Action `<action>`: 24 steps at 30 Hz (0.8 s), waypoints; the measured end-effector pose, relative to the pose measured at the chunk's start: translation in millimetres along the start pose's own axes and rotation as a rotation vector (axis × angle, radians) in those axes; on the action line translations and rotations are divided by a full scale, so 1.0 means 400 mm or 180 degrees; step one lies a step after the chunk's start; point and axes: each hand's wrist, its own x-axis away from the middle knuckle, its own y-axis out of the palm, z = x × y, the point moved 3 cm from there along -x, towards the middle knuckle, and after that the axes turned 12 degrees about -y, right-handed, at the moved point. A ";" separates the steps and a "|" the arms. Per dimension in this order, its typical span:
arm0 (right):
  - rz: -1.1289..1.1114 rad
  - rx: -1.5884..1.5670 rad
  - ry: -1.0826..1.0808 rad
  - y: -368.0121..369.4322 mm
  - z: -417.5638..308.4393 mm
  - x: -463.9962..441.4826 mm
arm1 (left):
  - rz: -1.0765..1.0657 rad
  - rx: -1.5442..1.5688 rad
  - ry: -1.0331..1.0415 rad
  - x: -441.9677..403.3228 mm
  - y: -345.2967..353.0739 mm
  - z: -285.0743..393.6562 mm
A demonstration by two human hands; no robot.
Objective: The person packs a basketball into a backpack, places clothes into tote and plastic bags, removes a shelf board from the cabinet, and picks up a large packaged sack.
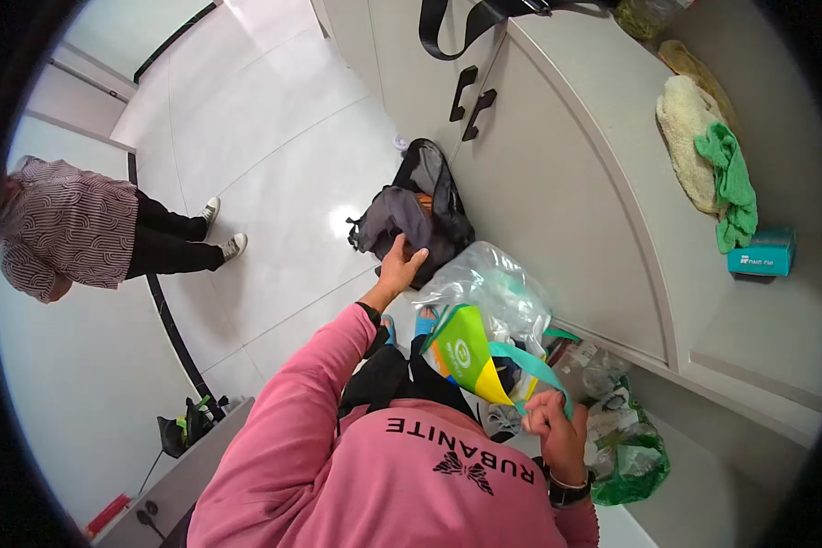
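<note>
My left hand (399, 270) reaches to a dark backpack (411, 212) on the floor against the cabinet. Thumb and fingers look apart at the backpack's near side; I cannot make out a grip on the fabric. My right hand (557, 434) is closed around the teal handle (537, 367) of a green, yellow and white shopping bag (466, 352). The bag hangs in front of my legs with its mouth partly open. Beside it bulges a clear plastic bag (493, 283).
A cabinet (566, 173) with black handles stands to the right. Its top holds towels (690, 137), a green cloth (729, 178) and a teal box (763, 253). A green plastic bag (639, 466) sits low at right. Another person (82, 224) stands at left on the tiled floor (274, 119).
</note>
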 end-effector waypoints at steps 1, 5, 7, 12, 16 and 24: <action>-0.0009 0.0006 -0.0043 0.005 -0.012 0.003 | -0.0243 0.0122 0.0206 -0.018 0.023 -0.017; -0.0344 0.0050 -0.0170 0.036 -0.071 -0.001 | -0.0915 0.0397 0.0513 -0.084 0.058 -0.067; -0.0468 -0.0023 -0.0186 0.060 -0.110 -0.011 | -0.1399 0.0989 0.0100 -0.092 0.051 -0.072; -0.1083 -0.0602 -0.0107 0.148 -0.248 -0.045 | -0.1311 0.0957 0.0068 -0.019 -0.049 0.007; -0.1354 0.0124 -0.0826 0.208 -0.429 -0.052 | -0.1418 0.1237 -0.0187 0.057 -0.108 0.017; -0.2093 -0.0111 -0.2601 0.342 -0.677 -0.213 | -0.0083 0.0302 0.0223 0.136 -0.231 -0.041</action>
